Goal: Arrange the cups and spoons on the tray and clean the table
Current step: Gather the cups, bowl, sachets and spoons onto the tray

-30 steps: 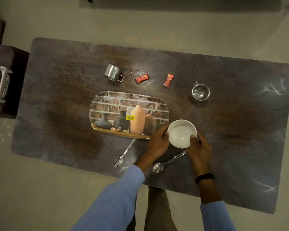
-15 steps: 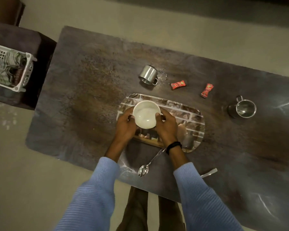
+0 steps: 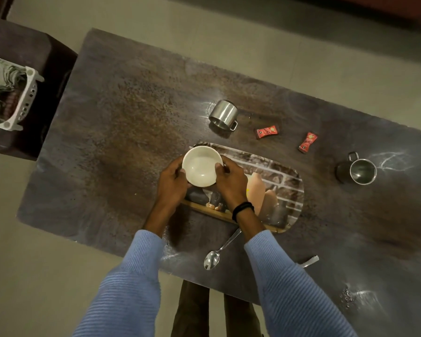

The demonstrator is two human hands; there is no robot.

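A pale floor (image 3: 34,276) surrounds a dark, mottled table (image 3: 122,147). A dark stand at the table's left end carries a white basket (image 3: 27,100) with cloth inside. A tray (image 3: 287,190) printed with a brick wall and vases lies on the near half of the table. The left hand (image 3: 171,181) and the right hand (image 3: 231,181) each curl around opposite sides of a white bowl (image 3: 201,166), gripping its rim over the tray's far left corner; whether the base touches the tray cannot be determined. One steel mug (image 3: 224,114) sits just beyond the tray. A second steel mug (image 3: 361,171) stands upright, well apart to the right. A spoon (image 3: 219,251) lies on the table near the tray's front edge, between the sleeves. A second spoon handle (image 3: 310,261) protrudes past the right sleeve. Two red sachets (image 3: 266,132) (image 3: 308,142) lie between the mugs.
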